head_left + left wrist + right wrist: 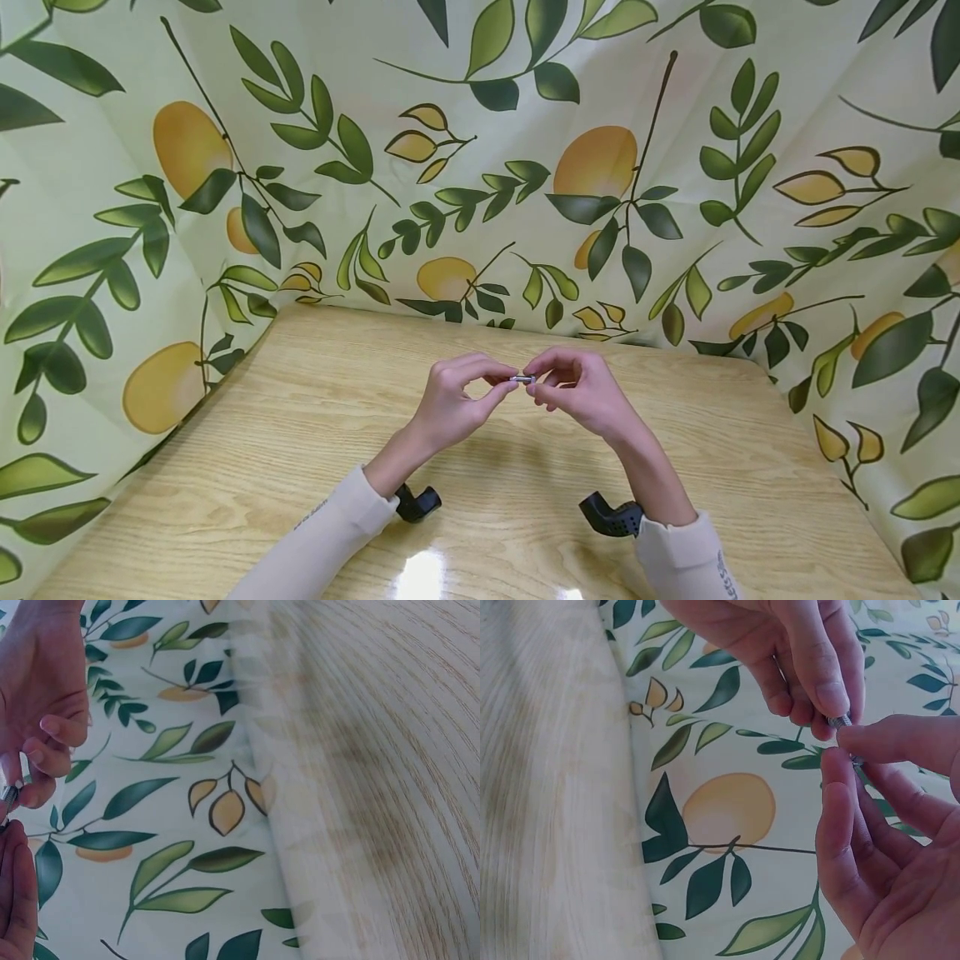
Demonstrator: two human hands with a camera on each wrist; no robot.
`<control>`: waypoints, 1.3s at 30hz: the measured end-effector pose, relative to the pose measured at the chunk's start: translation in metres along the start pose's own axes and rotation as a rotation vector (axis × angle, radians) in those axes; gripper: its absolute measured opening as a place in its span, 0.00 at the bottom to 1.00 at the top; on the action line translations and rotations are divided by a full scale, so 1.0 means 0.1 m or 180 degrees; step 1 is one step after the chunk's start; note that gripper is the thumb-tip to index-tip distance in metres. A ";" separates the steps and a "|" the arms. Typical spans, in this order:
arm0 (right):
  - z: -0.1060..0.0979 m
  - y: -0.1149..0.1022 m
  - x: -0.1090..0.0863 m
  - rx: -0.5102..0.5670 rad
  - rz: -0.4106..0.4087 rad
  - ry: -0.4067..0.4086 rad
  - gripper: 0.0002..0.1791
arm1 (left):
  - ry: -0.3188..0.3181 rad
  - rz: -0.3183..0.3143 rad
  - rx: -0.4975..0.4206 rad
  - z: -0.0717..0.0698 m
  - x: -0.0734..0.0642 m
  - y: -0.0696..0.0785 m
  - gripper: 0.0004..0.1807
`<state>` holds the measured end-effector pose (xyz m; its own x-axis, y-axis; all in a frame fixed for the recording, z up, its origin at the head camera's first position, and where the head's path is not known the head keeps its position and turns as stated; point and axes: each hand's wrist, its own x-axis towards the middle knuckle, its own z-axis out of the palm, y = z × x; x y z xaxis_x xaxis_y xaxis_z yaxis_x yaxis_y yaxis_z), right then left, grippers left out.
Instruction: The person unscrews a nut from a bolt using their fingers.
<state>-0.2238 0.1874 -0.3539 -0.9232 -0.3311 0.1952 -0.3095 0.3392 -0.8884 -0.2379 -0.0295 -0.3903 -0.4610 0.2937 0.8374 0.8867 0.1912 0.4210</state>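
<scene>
Just above the tabletop, the two hands meet over a short silver metal bolt (522, 379) that lies roughly level. My left hand (452, 402) pinches its left end between thumb and forefinger. The right hand (588, 393) pinches the other end with thumb and fingertips. In the right wrist view, a ridged, thread-like stretch of the bolt (841, 720) shows between the fingertips; most of its length is hidden. Only a sliver of the bolt (9, 796) appears at the edge of the left wrist view, with the right hand (45, 697) above and the left hand (16, 892) below.
Under the hands spreads a light wood-grain table (300, 467). A leaf-and-fruit patterned cloth (480, 167) stands along its back and sides. Black curved mounts (418, 503) sit at both wrists, by the cream sleeves (322, 533).
</scene>
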 end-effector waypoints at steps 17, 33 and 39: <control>0.00 0.00 0.00 0.0021 -0.0068 -0.0087 0.09 | -0.0010 -0.0009 0.0019 0.00 0.01 0.01 0.06; -0.02 0.00 0.01 0.0112 -0.0040 -0.0132 0.11 | 0.0030 -0.0026 0.0068 -0.01 0.01 0.01 0.06; 0.01 0.00 0.01 0.0111 -0.0104 -0.0015 0.10 | 0.0028 -0.0061 0.0069 -0.02 0.00 0.01 0.06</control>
<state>-0.2244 0.1868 -0.3543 -0.9116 -0.3455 0.2226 -0.3313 0.2973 -0.8955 -0.2374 -0.0307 -0.3894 -0.4775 0.2817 0.8323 0.8766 0.2168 0.4295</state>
